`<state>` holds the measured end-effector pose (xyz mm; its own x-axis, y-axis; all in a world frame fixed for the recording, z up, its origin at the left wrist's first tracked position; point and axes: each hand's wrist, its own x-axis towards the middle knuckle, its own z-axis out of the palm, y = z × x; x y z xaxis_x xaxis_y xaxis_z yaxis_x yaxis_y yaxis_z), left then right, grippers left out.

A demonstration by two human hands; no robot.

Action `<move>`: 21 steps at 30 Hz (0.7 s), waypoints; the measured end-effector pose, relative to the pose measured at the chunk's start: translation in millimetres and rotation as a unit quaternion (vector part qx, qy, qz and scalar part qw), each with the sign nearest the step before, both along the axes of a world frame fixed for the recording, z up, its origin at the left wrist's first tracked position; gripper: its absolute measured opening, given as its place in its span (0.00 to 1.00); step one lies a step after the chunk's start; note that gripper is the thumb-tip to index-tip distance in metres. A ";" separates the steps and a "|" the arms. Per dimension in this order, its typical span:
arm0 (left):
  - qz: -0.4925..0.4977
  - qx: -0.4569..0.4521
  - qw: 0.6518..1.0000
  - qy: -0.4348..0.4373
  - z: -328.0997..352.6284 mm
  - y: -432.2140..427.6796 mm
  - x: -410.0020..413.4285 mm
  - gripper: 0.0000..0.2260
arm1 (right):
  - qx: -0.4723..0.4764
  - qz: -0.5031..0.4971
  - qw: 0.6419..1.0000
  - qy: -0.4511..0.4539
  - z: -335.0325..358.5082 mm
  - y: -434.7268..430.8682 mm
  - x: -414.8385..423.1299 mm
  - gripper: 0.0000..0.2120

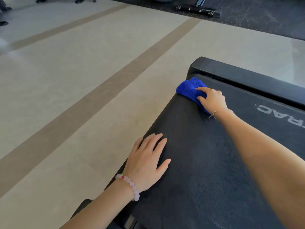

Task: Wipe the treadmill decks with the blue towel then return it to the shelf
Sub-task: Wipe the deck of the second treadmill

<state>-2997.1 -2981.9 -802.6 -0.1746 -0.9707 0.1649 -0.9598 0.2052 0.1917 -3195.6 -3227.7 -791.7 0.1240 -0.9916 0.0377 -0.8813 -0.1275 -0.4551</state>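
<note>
While the left hand (146, 162) is resting flat, fingers spread, on the treadmill deck (214, 171), the right hand (212, 100) is clutching the bunched blue towel (188, 88), which is sticking out leftward. Most of the deck is lying rightward of that grip.

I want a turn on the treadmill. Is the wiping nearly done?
Not yet. The right hand holds the blue towel at the far corner of the treadmill deck; the left hand rests flat on it. What's already wiped doesn't show. Returning the towel to the shelf is left.
</note>
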 end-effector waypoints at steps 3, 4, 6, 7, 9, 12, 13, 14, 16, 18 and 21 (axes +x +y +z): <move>-0.015 0.002 1.000 0.014 -2.5 -22.3 -9.9 0.25 | -0.005 -0.010 1.000 0.010 1.0 -19.5 -4.5 0.19; -0.019 0.002 1.000 0.016 -3.3 -28.7 -13.0 0.25 | -0.005 -0.011 1.000 0.012 1.5 -25.2 -6.3 0.19; -0.025 0.000 1.000 0.013 -4.3 -39.5 -19.6 0.25 | -0.004 -0.011 1.000 0.017 2.9 -34.6 -10.9 0.19; -0.027 -0.002 1.000 0.012 -4.5 -43.9 -22.9 0.25 | -0.005 -0.011 1.000 0.018 3.6 -38.2 -13.1 0.19; -0.032 -0.004 0.999 0.009 -4.9 -50.9 -28.6 0.25 | -0.007 -0.014 1.000 0.019 5.8 -43.7 -17.6 0.19; -0.044 0.000 0.999 0.001 -7.5 -56.4 -35.5 0.25 | -0.002 -0.025 0.999 0.040 9.0 -50.0 -26.7 0.20; -0.048 0.000 0.999 -0.002 -8.7 -57.7 -37.1 0.25 | 0.001 -0.035 0.998 0.048 9.9 -51.7 -31.1 0.20; -0.052 0.000 0.999 -0.005 -9.6 -59.2 -38.6 0.25 | 0.003 -0.047 0.998 0.053 10.4 -53.7 -36.3 0.20; -0.055 -0.002 0.998 -0.007 -10.5 -62.5 -40.9 0.25 | 0.002 -0.068 0.996 0.057 10.4 -57.0 -47.5 0.20; -0.053 -0.003 0.999 -0.007 -10.3 -67.0 -42.2 0.25 | 0.000 -0.081 0.995 0.058 10.1 -58.9 -59.3 0.19; -0.049 0.005 0.999 -0.004 -10.8 -71.4 -42.1 0.25 | 0.000 -0.107 0.993 0.056 11.1 -59.5 -76.1 0.19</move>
<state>-3039.1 -3053.3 -813.4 -0.2699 -0.9505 0.1540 -0.9367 0.2963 0.1868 -3271.7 -3287.1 -780.6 -0.0860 -0.9957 0.0346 -0.9333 0.0683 -0.3526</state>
